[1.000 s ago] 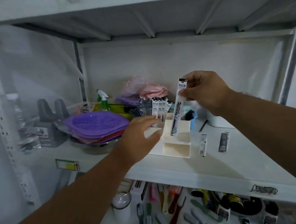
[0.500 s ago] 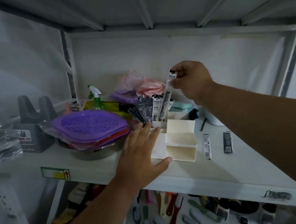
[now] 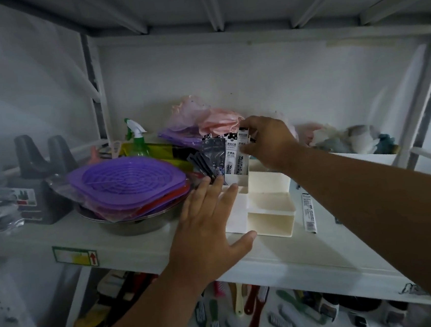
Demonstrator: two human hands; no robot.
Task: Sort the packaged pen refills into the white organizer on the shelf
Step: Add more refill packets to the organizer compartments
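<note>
My right hand [image 3: 267, 144] pinches refill pkt [image 3: 243, 149], seated in organizer [image 3: 270, 212] rear-left slot w/ others. Left hand [image 3: 211, 233] flat, fingers straight, braces organizer's left side. Push pkt fully down, upright, before letting go.

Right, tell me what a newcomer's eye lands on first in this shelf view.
First the two bare hands at the centre: the left hand lies flat against the white plastic tiered organizer, while the right hand pinches a white packaged pen refill standing in its back compartment. To the left, a stack of purple plastic strainer lids fills a metal bowl.
</note>
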